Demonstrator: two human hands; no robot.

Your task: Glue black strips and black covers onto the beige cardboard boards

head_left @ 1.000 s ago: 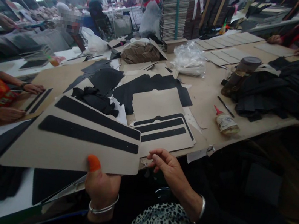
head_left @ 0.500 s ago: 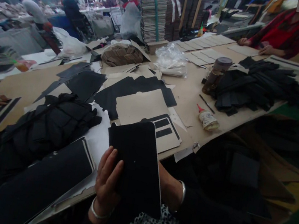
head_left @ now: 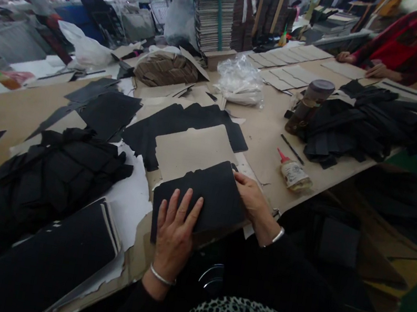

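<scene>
A black panel [head_left: 217, 200] lies at the table's near edge, over the lower part of a beige panel [head_left: 196, 148]. My left hand [head_left: 177, 222] rests on the black panel's left part, palm down with its fingers spread. At the panel's right edge is my right hand [head_left: 255, 201], its thumb and fingers closed on that edge. Behind the beige panel several black sheets [head_left: 182, 120] are fanned out.
On the left are a heap of black pieces [head_left: 70, 170] and a black panel stack [head_left: 52, 252]. A glue bottle [head_left: 294, 174], a thin black stick [head_left: 292, 148], a brown jar [head_left: 308, 109] and black strips [head_left: 357, 127] lie right. A person in red [head_left: 403, 45] works beyond.
The black panel, held up and tilted before, is now down over the beige panel. My left hand has opened flat on it. My right hand, mostly hidden behind it earlier, shows at its right edge.
</scene>
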